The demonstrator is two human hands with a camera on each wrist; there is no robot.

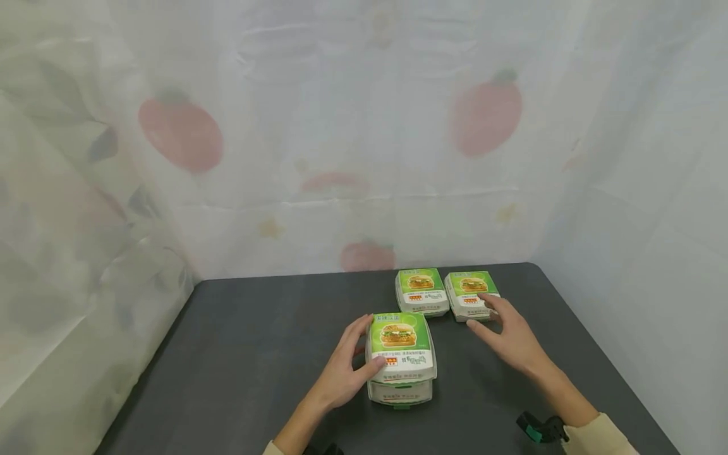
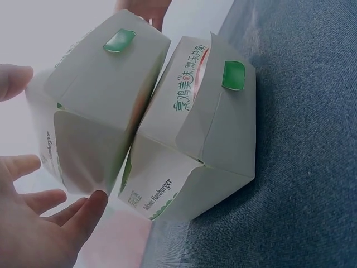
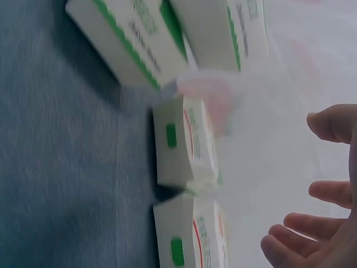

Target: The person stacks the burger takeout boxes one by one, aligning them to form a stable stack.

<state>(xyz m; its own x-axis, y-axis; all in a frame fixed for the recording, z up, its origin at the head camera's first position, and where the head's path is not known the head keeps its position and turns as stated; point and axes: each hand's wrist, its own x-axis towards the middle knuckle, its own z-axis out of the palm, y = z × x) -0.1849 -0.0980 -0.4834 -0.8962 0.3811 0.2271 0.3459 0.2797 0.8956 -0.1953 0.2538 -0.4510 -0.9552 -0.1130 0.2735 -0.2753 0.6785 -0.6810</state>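
Note:
Two green-and-white burger boxes stand stacked near the front of the table. The upper box (image 1: 399, 344) sits on the lower box (image 1: 400, 393), slightly out of line with it. My left hand (image 1: 343, 366) is at the upper box's left side, fingers spread and relaxed; in the left wrist view the fingertips (image 2: 99, 201) are right at its wall. Farther back, another burger box (image 1: 421, 292) stands beside a right-hand box (image 1: 471, 294). Hovering over that right-hand box's front corner, my right hand (image 1: 509, 335) has thumb and fingers apart, holding nothing.
The dark table (image 1: 273, 341) extends left of the stack and around the boxes. A pale curtain with a strawberry print (image 1: 341, 126) hangs behind the far edge and along both sides. A black band (image 1: 543, 430) circles the right wrist.

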